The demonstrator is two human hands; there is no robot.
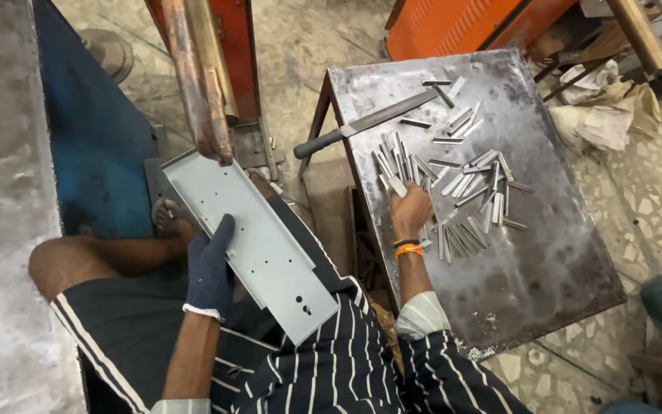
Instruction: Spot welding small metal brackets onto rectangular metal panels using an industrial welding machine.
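Note:
My left hand (210, 264), in a dark blue glove, grips the near long edge of a grey sheet-metal panel (258, 241) with punched holes. The panel's far end lies under the rusty arm (197, 84) of a red machine. My bare right hand (410, 208), with orange and black wristbands, rests on a worn steel table (530, 268). Its fingers are closed on a small metal strip (397, 185) at the edge of a scattered pile of several similar strips (465, 199).
A large knife (365, 123) with a black handle lies at the table's far left edge. A blue surface (97, 138) stands to the left. Orange machinery (453, 23) and crumpled rags (607, 107) sit beyond the table. My knees are in dark striped clothing.

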